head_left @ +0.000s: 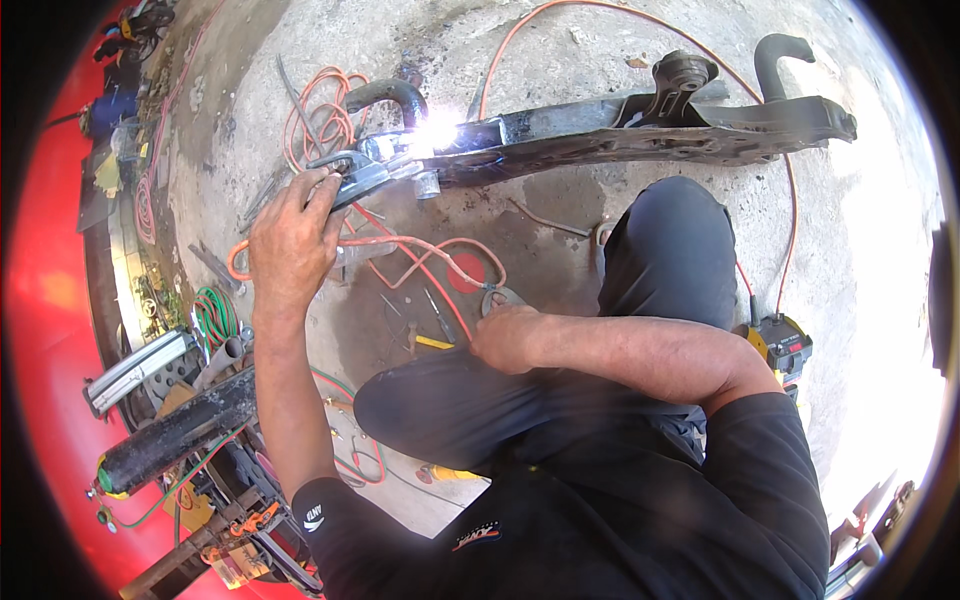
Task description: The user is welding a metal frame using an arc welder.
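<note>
A long dark vehicle crossmember (590, 145) lies across the concrete ahead of me. A blinding welding arc (437, 131) glares at its left end and washes out the metal around it. My left hand (296, 232) is closed on a grey, clamp-like metal tool (365, 180) just left of the arc; glare hides the tool's far end. By my left knee, my right hand (506, 337) is curled closed, palm down. A grey curved metal piece (501, 298) with an orange cable at it shows at its fingers; what lies inside the grip is hidden.
Orange cable (465, 243) loops over the floor between my hands, with a coil (325, 110) beyond. A yellow-and-black machine (782, 342) stands right of my knee. At left lie a dark gas cylinder (175, 430) and green hose (215, 315). Loose rods lie about.
</note>
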The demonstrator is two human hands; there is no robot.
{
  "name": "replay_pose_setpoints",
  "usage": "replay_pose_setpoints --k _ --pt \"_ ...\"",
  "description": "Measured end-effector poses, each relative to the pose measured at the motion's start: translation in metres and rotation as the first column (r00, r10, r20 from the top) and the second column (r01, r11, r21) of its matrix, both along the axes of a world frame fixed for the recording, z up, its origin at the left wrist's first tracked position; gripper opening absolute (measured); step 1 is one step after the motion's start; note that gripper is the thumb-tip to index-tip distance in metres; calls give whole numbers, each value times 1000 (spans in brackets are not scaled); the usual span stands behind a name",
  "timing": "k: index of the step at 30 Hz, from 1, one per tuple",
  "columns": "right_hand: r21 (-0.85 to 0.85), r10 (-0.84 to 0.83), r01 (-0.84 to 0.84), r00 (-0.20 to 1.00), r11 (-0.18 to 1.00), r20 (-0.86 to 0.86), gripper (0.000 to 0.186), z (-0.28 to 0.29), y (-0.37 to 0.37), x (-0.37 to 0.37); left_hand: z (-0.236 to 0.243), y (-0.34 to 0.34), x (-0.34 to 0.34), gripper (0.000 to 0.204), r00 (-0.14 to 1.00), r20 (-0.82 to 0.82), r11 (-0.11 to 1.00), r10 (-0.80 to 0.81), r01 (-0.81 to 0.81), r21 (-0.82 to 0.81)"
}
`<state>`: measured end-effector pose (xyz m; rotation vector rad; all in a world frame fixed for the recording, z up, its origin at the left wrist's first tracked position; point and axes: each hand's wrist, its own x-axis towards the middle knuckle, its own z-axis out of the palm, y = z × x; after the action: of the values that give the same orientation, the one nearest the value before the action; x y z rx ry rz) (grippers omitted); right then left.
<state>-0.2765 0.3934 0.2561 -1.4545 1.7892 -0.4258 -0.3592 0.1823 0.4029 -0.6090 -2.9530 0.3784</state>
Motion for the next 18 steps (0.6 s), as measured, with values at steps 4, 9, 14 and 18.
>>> replay_pose_setpoints --k 4,9,14,18 --pt "6 9 -9 1000 1000 1 24 1 0 -1 0 2 -1 38 1000 -2 1000 10 -10 -1" --pt "0 20 -20 1000 1000 -2 24 1 0 -1 0 1 -1 38 1000 2 1000 12 -12 -11" --pt "-4 9 -9 1000 1000 -1 24 -1 0 0 0 0 -1 38 1000 -16 1000 -6 6 -8" --pt "22 30 -30 1000 999 4 25 5 0 -3 0 0 -1 37 1000 2 1000 25 -25 -18"
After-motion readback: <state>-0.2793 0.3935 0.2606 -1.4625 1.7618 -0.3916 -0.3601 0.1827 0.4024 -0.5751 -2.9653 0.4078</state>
